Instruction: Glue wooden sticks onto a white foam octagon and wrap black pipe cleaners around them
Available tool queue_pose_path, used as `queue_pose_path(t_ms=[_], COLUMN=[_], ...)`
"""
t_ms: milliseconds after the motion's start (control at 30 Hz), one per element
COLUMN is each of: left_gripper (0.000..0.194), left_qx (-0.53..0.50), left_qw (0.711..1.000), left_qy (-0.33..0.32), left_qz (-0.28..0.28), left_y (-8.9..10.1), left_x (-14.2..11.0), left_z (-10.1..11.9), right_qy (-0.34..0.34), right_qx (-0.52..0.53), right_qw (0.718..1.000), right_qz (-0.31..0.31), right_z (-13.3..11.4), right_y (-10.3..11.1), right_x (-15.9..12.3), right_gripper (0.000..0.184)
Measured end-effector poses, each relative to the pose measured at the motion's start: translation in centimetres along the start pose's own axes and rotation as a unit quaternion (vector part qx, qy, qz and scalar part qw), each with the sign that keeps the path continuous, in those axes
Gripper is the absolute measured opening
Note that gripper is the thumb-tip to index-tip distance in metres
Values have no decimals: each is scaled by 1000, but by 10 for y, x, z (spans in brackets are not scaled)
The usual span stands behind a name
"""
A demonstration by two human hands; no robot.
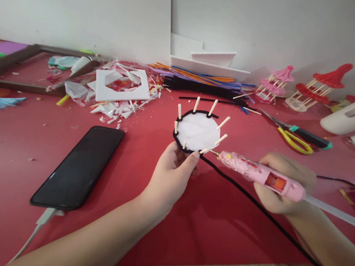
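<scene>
A white rounded disc has several short wooden sticks standing around its edge. My left hand holds this disc by its near edge, thumb on top. A black pipe cleaner runs along much of the disc's rim, and its long loose end trails toward the lower right. In my right hand is a pink glue gun with a clear glue stick coming out of its back. The gun's nozzle is at the disc's near right edge, close to a stick and my left thumb.
A phone on a cable lies at left. White foam scraps, bundled pipe cleaners and a brown frame are behind. Scissors, a cutter and two small carousel-like models stand or lie at right.
</scene>
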State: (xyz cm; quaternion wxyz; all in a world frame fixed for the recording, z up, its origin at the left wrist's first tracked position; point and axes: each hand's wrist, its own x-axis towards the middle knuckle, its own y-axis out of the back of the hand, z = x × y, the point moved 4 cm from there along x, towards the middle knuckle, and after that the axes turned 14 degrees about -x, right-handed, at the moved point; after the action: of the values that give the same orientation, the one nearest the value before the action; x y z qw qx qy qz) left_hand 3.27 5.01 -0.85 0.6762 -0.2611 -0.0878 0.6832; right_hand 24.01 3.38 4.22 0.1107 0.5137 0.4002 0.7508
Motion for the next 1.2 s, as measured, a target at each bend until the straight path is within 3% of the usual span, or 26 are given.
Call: queue_pose_path(t_ms=[833, 1067, 1200], left_gripper=[17, 16, 14], left_qx=[-8, -21, -35], left_qw=[1000, 1000, 999], left_qy=[5, 13, 11], left_qz=[10, 19, 33], left_y=[1, 2, 3], left_x=[0, 0, 1], left_z=[-1, -2, -2], right_qy=[12, -13, -54], right_qx=[-67, -88, -95], right_qw=[997, 996, 993], right_qz=[22, 30, -53], right_z=[8, 16, 33], right_y=[5, -1, -15], right_x=[2, -3, -9], right_gripper=[14, 11, 14])
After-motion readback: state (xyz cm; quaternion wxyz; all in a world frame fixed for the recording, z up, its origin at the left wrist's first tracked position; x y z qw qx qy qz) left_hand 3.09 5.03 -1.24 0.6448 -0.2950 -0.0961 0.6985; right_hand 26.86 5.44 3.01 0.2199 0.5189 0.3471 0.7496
